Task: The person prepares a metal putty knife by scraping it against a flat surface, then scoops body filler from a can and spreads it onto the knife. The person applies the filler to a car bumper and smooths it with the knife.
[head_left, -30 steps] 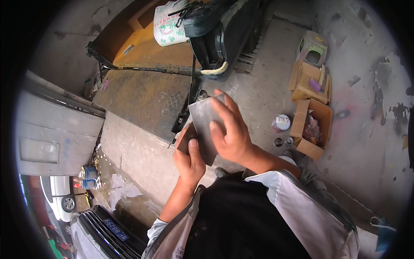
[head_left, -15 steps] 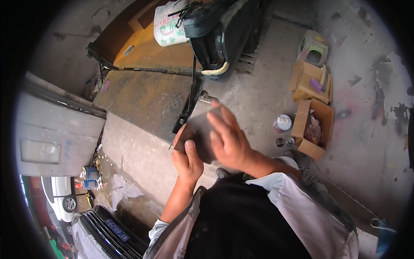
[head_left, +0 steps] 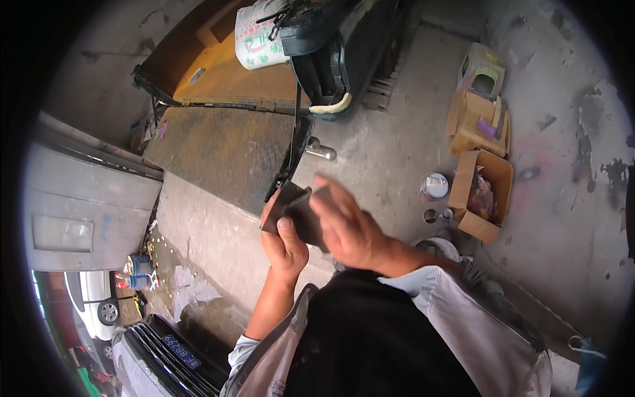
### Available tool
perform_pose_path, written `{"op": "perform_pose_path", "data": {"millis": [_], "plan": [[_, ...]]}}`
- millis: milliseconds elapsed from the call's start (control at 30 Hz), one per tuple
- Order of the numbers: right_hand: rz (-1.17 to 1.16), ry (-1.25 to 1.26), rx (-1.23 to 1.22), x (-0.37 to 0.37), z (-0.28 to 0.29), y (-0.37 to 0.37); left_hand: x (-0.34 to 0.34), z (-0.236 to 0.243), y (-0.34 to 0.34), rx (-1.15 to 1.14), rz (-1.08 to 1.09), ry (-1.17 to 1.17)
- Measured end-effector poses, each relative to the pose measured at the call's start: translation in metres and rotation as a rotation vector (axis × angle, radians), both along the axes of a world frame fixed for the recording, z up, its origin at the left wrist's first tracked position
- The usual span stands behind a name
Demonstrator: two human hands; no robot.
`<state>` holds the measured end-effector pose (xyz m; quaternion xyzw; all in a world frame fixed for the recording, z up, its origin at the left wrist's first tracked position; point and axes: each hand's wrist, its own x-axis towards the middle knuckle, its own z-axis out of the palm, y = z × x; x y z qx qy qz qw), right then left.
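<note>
Left hand (head_left: 286,253) grips dark flat piece (head_left: 307,223), thumb across near face, fingers wrapped behind. Piece is in the air over the floor (head_left: 390,172), tilted, just off the near right corner of the ramp plate (head_left: 221,155); one folded sheet or two, cannot tell. Right hand (head_left: 354,233) at the piece's right side, motion-blurred, fingers extended toward it; contact or grip, cannot tell.

On floor, near right wall edge: open cardboard box (head_left: 464,182), stuff inside unclear; round can (head_left: 434,185) with pale lid just left of it; small cup (head_left: 430,216) just below can. White bag (head_left: 256,49) on orange-brown panel (head_left: 218,76), beside black plastic part (head_left: 314,40).
</note>
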<state>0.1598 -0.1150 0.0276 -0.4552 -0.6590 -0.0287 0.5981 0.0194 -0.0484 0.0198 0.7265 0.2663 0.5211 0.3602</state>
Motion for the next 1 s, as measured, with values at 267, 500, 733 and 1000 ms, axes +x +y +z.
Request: {"op": "perform_pose_path", "data": {"millis": [267,500,733,1000], "plan": [[-0.045,-0.024,-0.003,0.006,-0.002,0.005,-0.001,0.000,-0.002,-0.002,-0.001,0.000],[0.032,0.003,-0.040,0.007,0.005,0.002,0.001,0.005,0.000,0.013,-0.012,0.022],[0.029,-0.006,-0.014,0.008,0.003,0.004,0.001,-0.001,0.006,0.022,-0.022,-0.018],[0.012,0.024,-0.072,0.013,0.013,0.002,0.002,0.000,0.006,0.078,0.002,0.011]]}}
